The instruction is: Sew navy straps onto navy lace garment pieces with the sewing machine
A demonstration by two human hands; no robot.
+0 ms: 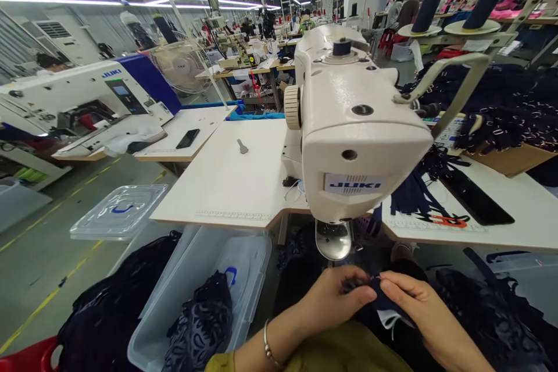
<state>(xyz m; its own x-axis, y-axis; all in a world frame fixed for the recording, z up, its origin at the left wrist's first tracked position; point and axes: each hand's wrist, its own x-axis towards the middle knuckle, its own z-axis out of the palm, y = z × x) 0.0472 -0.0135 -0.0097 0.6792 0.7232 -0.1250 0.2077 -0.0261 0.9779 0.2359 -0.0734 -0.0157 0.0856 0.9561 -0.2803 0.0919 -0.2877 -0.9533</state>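
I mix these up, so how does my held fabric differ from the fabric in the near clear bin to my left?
The held fabric looks mostly plain; the binned fabric is patterned. Your left hand and right hand pinch the held fabric; the binned fabric lies untouched. Both look dark blue.

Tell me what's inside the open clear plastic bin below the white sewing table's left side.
The clear plastic bin holds navy patterned fabric; a blue handle shows beyond it. Anything beneath that fabric is covered and cannot be seen.
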